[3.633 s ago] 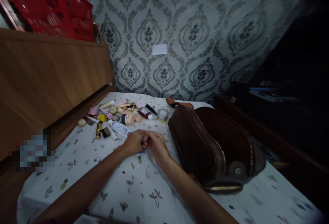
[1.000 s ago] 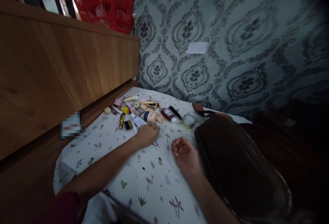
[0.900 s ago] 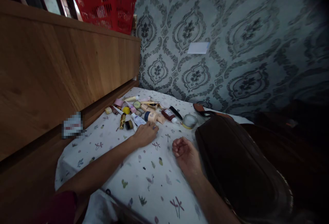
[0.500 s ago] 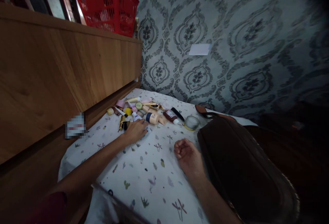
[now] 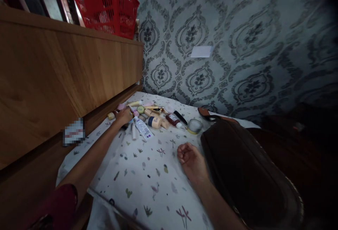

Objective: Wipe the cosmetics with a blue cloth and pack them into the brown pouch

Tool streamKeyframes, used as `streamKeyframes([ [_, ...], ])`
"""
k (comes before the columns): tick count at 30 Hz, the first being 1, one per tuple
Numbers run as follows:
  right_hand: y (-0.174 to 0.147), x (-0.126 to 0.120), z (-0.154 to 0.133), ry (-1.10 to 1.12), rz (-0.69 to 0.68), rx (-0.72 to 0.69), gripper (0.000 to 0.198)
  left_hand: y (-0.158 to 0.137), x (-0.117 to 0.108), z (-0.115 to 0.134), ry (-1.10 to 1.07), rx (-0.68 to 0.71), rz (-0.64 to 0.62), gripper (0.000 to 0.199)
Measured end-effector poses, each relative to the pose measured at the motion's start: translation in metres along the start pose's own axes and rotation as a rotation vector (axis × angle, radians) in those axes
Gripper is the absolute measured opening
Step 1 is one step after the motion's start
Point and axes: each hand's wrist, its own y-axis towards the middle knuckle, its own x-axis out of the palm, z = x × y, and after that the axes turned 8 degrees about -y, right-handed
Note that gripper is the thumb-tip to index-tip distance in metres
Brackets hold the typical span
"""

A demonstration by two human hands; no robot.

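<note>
My left hand (image 5: pixel 123 116) reaches down into the left side of a pile of cosmetics, its fingertips hidden among small items. Near it lie a white tube with purple marks (image 5: pixel 144 130) and a pale slim tube (image 5: pixel 133 131). To their right are a beige bottle with a dark blue band (image 5: pixel 154 122), a dark red bottle with a white cap (image 5: pixel 173 119), a black slender item (image 5: pixel 180 117) and a round clear container (image 5: pixel 194 126). My right hand (image 5: pixel 194 161) rests palm up on the cloth, fingers curled in with nothing seen in them, beside a dark brown bag (image 5: pixel 245 173).
A white printed cloth (image 5: pixel 148 173) covers the surface. Along the left runs a wooden cabinet (image 5: pixel 66 68) with a red basket (image 5: pixel 111 10) on top. Patterned wallpaper (image 5: pixel 224 29) is behind, and a brown strap (image 5: pixel 206 113) lies by the bag.
My left hand has moved left and away from me, off the white tube, which now lies uncovered nearer to me with the pale slim tube. My right hand stays in place. The view shifts slightly.
</note>
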Motion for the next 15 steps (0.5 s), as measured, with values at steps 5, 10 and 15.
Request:
streamKeyframes([
  [5,-0.001,0.002,0.0,-0.009,0.008,-0.009,0.026,0.008,0.002,-0.008,-0.015,0.062,-0.052,0.034],
  [10,0.001,0.001,0.001,-0.013,0.003,-0.01,0.031,0.002,-0.002,-0.013,-0.013,0.114,-0.01,0.03],
  [15,0.002,0.0,0.002,-0.004,0.017,-0.008,0.028,-0.007,-0.008,-0.024,-0.012,0.165,0.017,0.03],
])
